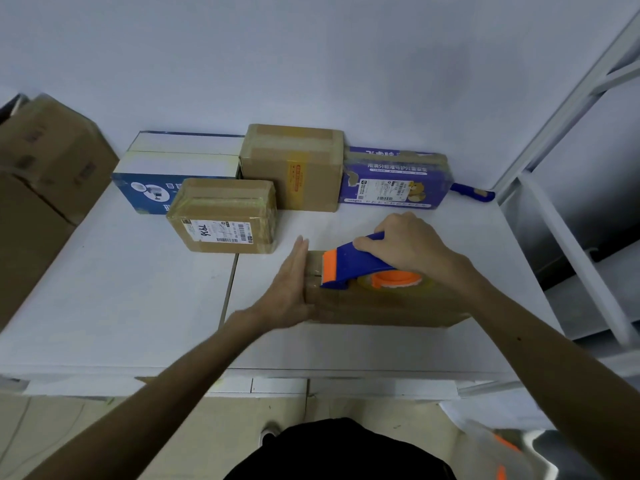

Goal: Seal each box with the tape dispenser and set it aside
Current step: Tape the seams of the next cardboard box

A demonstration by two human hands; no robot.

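A brown cardboard box (377, 304) lies on the white table (121, 289) in front of me. On its top sits a blue and orange tape dispenser (349, 266), its orange blade end near the box's left edge. My right hand (405, 245) grips the dispenser's blue handle from above. My left hand (289, 285) presses flat, fingers straight, against the box's left end. The right part of the box top is hidden by my right forearm.
At the back of the table stand a small taped box with a label (223, 216), a blue and white box (173, 168), a taller brown box (291, 166) and a purple box (394, 178). A blue-handled tool (472, 192) lies behind it. Large cartons (48, 161) stand left, a white rack (568, 188) right.
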